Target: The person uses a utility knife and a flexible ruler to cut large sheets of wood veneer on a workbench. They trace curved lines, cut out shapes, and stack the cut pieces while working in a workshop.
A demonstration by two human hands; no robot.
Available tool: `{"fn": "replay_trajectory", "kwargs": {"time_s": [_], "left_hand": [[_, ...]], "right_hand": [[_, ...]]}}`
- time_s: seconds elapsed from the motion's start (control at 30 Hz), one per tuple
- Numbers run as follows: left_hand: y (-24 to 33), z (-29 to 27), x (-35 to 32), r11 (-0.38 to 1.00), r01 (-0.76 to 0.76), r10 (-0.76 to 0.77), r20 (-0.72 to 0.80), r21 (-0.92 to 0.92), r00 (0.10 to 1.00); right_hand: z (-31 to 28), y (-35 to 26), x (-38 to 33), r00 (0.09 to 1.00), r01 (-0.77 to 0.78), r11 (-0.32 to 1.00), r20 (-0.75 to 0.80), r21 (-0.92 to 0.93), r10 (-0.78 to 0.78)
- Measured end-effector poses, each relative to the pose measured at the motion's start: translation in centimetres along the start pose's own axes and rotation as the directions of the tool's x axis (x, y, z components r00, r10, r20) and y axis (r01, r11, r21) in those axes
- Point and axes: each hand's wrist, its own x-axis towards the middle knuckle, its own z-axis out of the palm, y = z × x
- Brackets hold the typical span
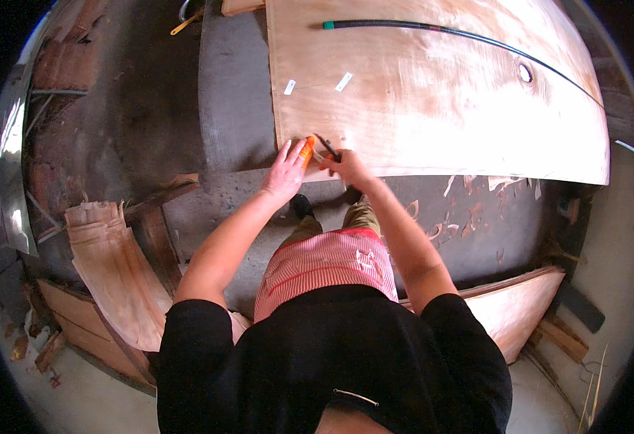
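Left hand [285, 173] rests flat, fingers spread, on the large pale plywood sheet [432, 94] beside an orange-handled tool [307, 150]; right hand [346, 166] grips a dark blade [328, 147]. Around: 1 black rod [461, 35], 2 white tags [343, 82], curled veneer scraps [114, 267].

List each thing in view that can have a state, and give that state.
Veneer sheet: lying flat on the bench, its near edge under both hands.
Left hand: spread flat at the sheet's edge, beside an orange tool.
Right hand: closed on a dark blade tool.
Black rod: lying across the sheet's far side.
Veneer offcuts: curled, piled at left.
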Motion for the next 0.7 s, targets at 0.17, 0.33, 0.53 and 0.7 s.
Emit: {"fn": "replay_trajectory", "kwargs": {"time_s": [0.17, 0.33, 0.53, 0.7], "left_hand": [[1.2, -0.8, 0.5, 0.974, 0.031, -0.027, -0.017, 0.223, 0.999], [-0.3, 0.7, -0.1, 0.933, 0.081, -0.169, -0.228, -0.351, 0.959], [-2.4, -0.3, -7.0, 0.694, 0.195, -0.570, -0.363, -0.693, 0.737], [1.7, 2.5, -17.7, 0.555, 0.399, -0.699, -0.148, -0.730, 0.700]], "right_hand": [[-5.6, -0.6, -6.9, 0.973, -0.094, 0.994, 0.205, -0.053, 0.103], [-3.8, 9.5, -18.4, 0.974, -0.222, 0.922, 0.110, 0.316, 0.197], [-1.0, 12.7, -29.3, 0.962, -0.273, 0.767, 0.141, 0.581, 0.236], [-0.6, 12.6, -31.5, 0.937, -0.328, 0.780, 0.286, 0.533, 0.198]]}}
